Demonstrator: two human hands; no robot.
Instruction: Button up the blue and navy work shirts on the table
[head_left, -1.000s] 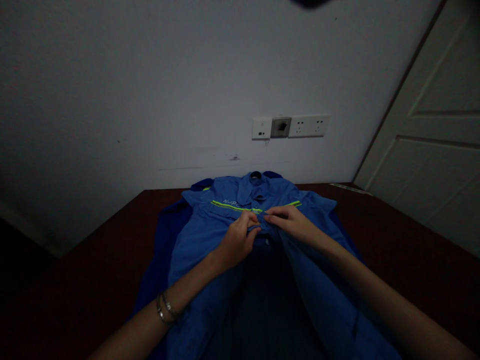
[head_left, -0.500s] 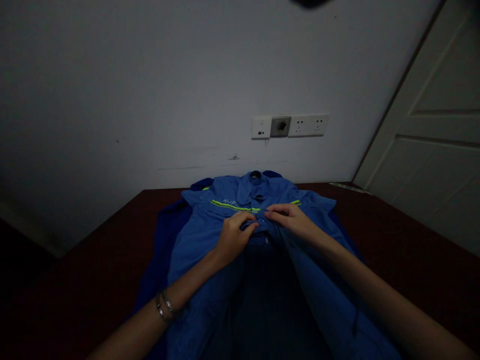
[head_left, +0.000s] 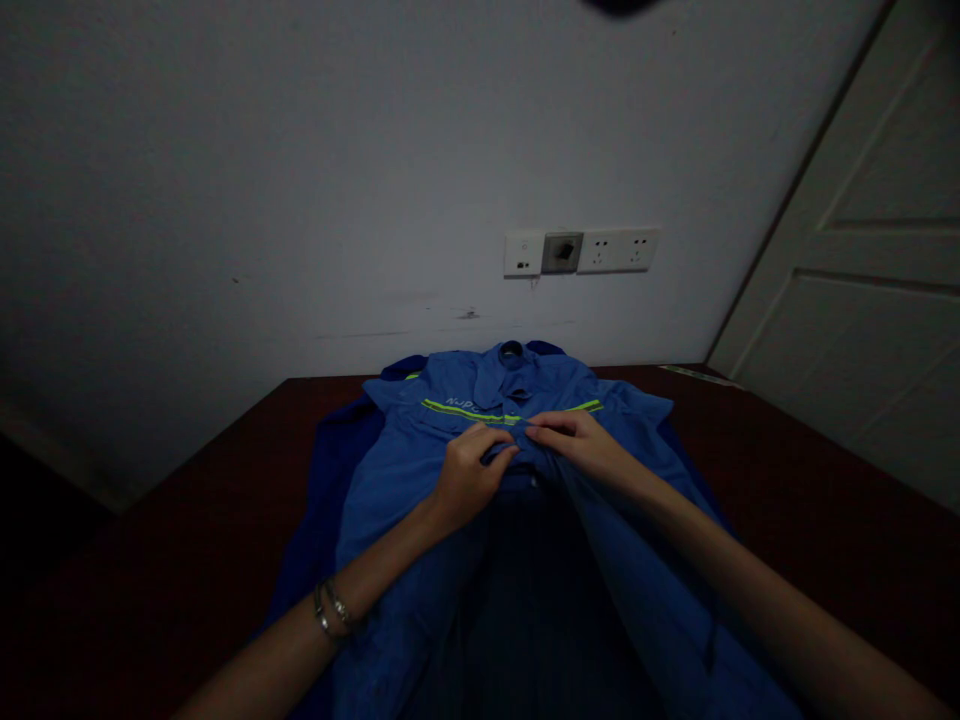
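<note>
A light blue work shirt (head_left: 405, 465) with yellow-green stripes and white chest lettering lies collar-away in front of me. My left hand (head_left: 471, 465) pinches one front edge at chest height, thumb and fingers closed on the cloth. Just to its right, my right hand (head_left: 577, 440) grips the other front edge between thumb and fingers. The two edges meet between my fingertips; any button there is too dark and small to make out. Below my hands the front hangs apart, showing the dark inside. Two metal bracelets (head_left: 330, 608) circle my left wrist.
Darker blue cloth (head_left: 319, 490) lies beneath the shirt on a dark red-brown table (head_left: 810, 500). Behind stands a pale wall with sockets and a switch (head_left: 581, 252). A thin strip (head_left: 701, 376) lies by the back right edge, near a white panelled door (head_left: 885, 260).
My right hand's fingertips have shifted slightly left and down, closer to the left hand's. Both hands keep hold of the shirt's front, which lies in the same place.
</note>
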